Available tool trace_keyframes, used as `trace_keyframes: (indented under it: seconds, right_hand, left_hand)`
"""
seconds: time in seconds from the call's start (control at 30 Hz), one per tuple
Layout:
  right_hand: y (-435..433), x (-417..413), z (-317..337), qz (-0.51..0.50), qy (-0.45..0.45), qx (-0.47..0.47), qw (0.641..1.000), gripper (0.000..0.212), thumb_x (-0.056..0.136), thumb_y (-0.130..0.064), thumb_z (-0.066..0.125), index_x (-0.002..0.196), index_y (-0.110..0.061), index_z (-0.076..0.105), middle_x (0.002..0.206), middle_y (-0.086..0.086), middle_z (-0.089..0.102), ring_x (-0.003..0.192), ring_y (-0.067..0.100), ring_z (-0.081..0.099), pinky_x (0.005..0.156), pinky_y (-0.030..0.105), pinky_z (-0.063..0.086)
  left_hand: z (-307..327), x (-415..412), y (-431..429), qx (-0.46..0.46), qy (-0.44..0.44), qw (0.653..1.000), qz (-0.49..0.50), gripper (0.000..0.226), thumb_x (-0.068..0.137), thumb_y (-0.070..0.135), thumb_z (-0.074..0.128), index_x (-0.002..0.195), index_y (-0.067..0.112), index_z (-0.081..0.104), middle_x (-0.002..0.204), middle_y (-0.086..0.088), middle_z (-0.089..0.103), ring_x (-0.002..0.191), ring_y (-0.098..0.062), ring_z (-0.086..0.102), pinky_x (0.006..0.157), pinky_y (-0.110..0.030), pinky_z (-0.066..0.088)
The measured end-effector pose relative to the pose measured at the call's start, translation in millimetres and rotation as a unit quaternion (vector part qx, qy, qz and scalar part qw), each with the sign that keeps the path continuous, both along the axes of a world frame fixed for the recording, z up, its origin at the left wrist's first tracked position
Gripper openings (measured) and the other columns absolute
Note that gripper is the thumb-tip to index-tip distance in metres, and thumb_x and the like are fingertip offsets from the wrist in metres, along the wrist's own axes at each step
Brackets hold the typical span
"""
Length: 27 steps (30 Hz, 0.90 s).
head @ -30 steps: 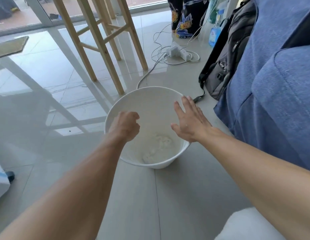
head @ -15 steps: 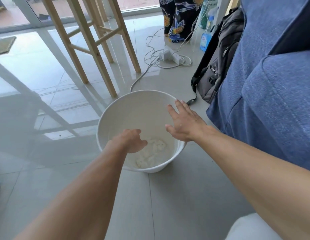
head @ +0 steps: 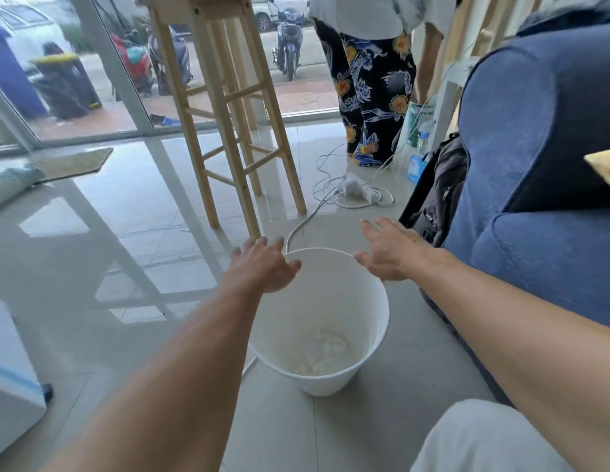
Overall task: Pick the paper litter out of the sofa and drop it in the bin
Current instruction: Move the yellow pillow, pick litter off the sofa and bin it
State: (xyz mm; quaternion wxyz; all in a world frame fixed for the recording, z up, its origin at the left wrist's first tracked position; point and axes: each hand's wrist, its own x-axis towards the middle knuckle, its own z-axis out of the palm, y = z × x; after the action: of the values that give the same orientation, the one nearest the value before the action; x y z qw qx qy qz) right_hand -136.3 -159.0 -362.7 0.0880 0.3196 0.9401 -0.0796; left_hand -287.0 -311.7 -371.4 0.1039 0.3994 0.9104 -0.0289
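Over the white bin (head: 375, 301) both my left hand (head: 262, 267) and right hand (head: 392, 253) are spread and empty, the crumpled paper (head: 320, 356) lies inside, so next I should search the blue sofa (head: 535, 165).

Glossy tiled floor (head: 133, 212), wooden stool (head: 225, 107), glass wall (head: 92, 63) (daylight outside).

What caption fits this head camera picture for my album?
Two open hands, left and right, above a white bin holding crumpled paper.

Both forearms were bare, with no sleeves, watch or rings showing; a pale grey trouser knee (head: 474, 437) sat bottom right.
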Motion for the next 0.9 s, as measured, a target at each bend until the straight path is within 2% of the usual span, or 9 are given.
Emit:
trace_keyframes:
  seconds: [0.17, 0.37, 0.47, 0.57, 0.73, 0.9]
  right_hand:
    - [0.1, -7.1, 32.7, -0.013, 0.033, 0.031, 0.999, 0.069, 0.097, -0.048, 0.037, 0.155, -0.019, 0.011, 0.161, 0.008, 0.009, 0.148, 0.027, 0.008, 0.117, 0.048, 0.014]
    - [-9.4, -12.1, 62.0, -0.004, 0.027, 0.046, 0.999, 0.067, 0.097, -0.048, 0.036, 0.153, -0.018, 0.015, 0.16, 0.008, 0.014, 0.147, 0.028, 0.01, 0.116, 0.049, 0.015]
    - [-6.6, -12.4, 104.5, -0.006, 0.032, 0.053, 0.998, 0.065, 0.097, -0.049, 0.036, 0.152, -0.019, 0.02, 0.157, 0.009, 0.018, 0.145, 0.029, 0.014, 0.115, 0.049, 0.018]
    - [0.0, -12.4, 180.5, -0.01, 0.034, 0.056, 0.998, 0.067, 0.098, -0.052, 0.034, 0.153, -0.019, 0.016, 0.16, 0.008, 0.011, 0.147, 0.028, 0.009, 0.117, 0.049, 0.015]
    - [9.1, -11.8, 320.6, -0.009, 0.057, 0.078, 0.995, 0.066, 0.097, -0.051, 0.036, 0.152, -0.018, 0.019, 0.157, 0.009, 0.02, 0.144, 0.029, 0.017, 0.114, 0.048, 0.021]
    - [28.3, 4.5, 478.7, -0.031, 0.087, 0.086, 0.992, 0.067, 0.098, -0.051, 0.036, 0.153, -0.018, 0.017, 0.158, 0.01, 0.018, 0.146, 0.028, 0.013, 0.117, 0.048, 0.017]
  left_hand:
    - [37.3, -6.3, -8.7, 0.033, 0.029, 0.999, 0.006, 0.071, 0.096, 0.058, 0.037, 0.154, 0.02, 0.018, 0.159, -0.011, 0.019, 0.148, -0.031, 0.01, 0.117, -0.053, 0.013]
    - [65.5, -8.8, -23.0, 0.012, 0.051, 0.999, 0.013, 0.071, 0.096, 0.057, 0.038, 0.152, 0.019, 0.021, 0.159, -0.014, 0.019, 0.148, -0.032, 0.011, 0.116, -0.052, 0.012]
    - [108.6, -9.9, -18.4, 0.026, 0.046, 0.999, 0.011, 0.072, 0.096, 0.057, 0.039, 0.154, 0.02, 0.017, 0.16, -0.012, 0.015, 0.148, -0.031, 0.008, 0.117, -0.053, 0.009]
    - [187.6, -11.8, -9.3, 0.04, 0.049, 0.998, 0.004, 0.074, 0.096, 0.056, 0.039, 0.155, 0.02, 0.014, 0.161, -0.011, 0.015, 0.149, -0.031, 0.007, 0.118, -0.052, 0.008]
    - [323.1, -13.5, 4.4, 0.054, 0.065, 0.996, 0.001, 0.07, 0.095, 0.055, 0.04, 0.153, 0.019, 0.02, 0.158, -0.015, 0.022, 0.147, -0.033, 0.013, 0.115, -0.052, 0.015]
    - [482.8, -4.1, 29.3, 0.08, 0.08, 0.993, -0.017, 0.069, 0.095, 0.054, 0.041, 0.152, 0.018, 0.023, 0.156, -0.015, 0.026, 0.145, -0.033, 0.018, 0.115, -0.049, 0.019]
